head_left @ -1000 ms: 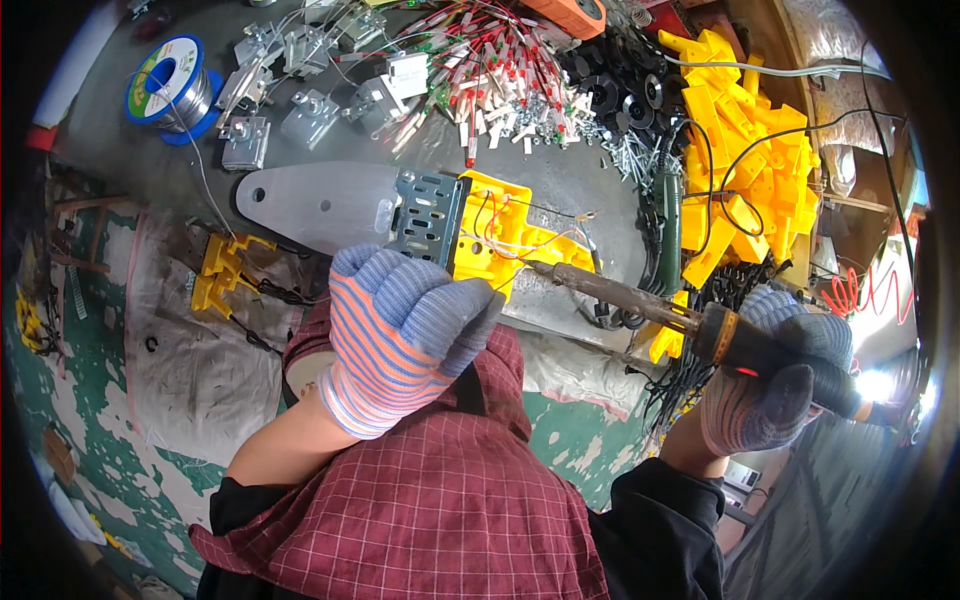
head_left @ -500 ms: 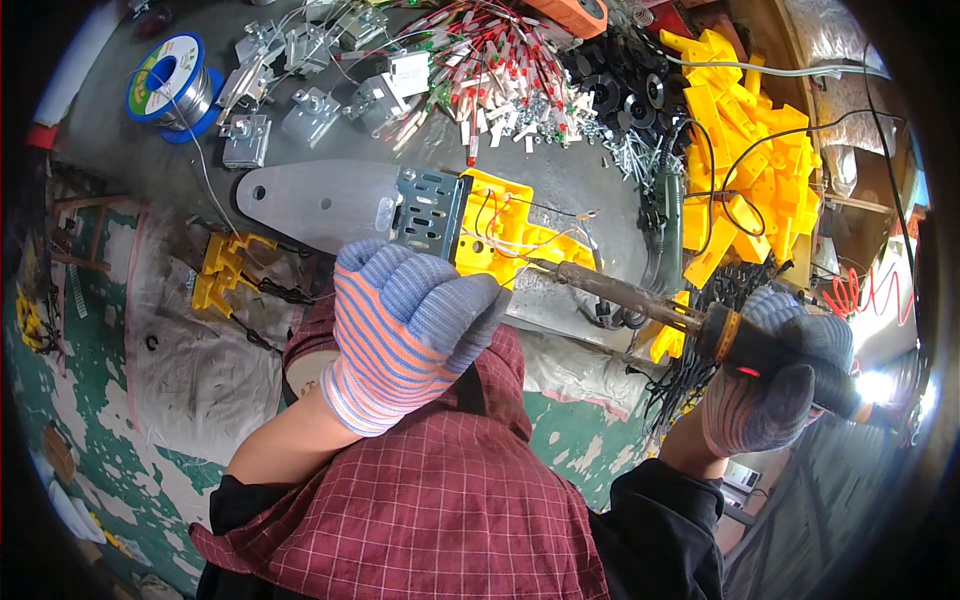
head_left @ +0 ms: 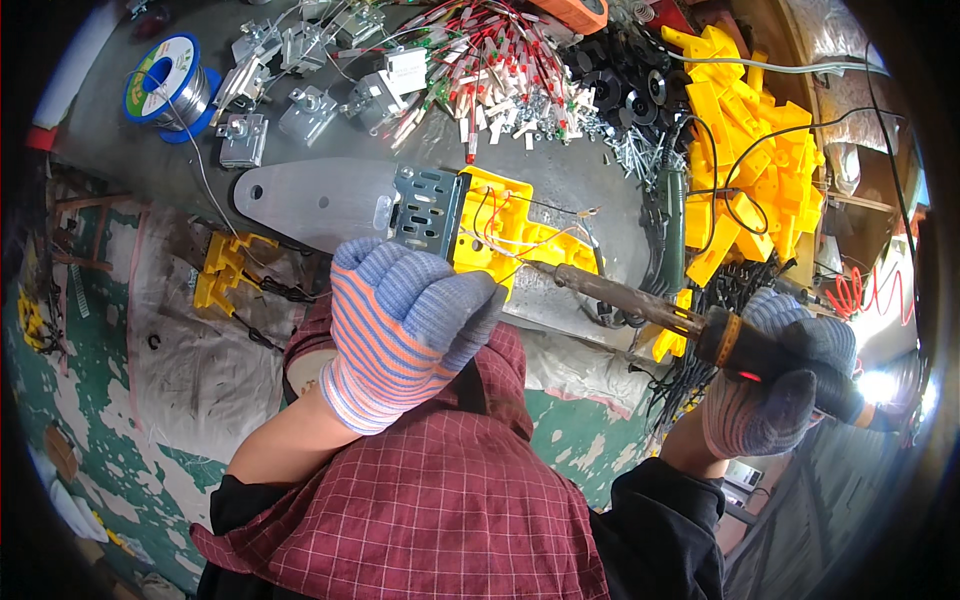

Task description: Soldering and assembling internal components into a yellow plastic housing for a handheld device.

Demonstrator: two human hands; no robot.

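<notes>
My right hand [head_left: 775, 375], in a striped knit glove, grips a soldering iron [head_left: 625, 297] by its black handle. The iron's tip meets or nearly meets thin wires over a yellow plastic housing [head_left: 482, 262]. That housing is joined to a slotted dark metal bracket [head_left: 425, 210] and a long grey metal plate [head_left: 315, 200] with a rounded end. My left hand [head_left: 415, 325], gloved the same way, is closed at the near edge of the housing and bracket. Its fingertips are partly hidden, but it appears to hold the housing edge.
A solder spool [head_left: 190, 95] stands at far left, its strand trailing down past the bench edge. Beyond the work lie metal thermostat-like parts [head_left: 310, 115], red-wired indicator lights [head_left: 500, 70], screws [head_left: 628, 155] and black discs [head_left: 640, 105]. Yellow housings [head_left: 755, 150] pile at right among loose cables.
The iron's tip has shifted very slightly left, and the thin wires near it have moved a little. My left hand has edged slightly left, still closed.
</notes>
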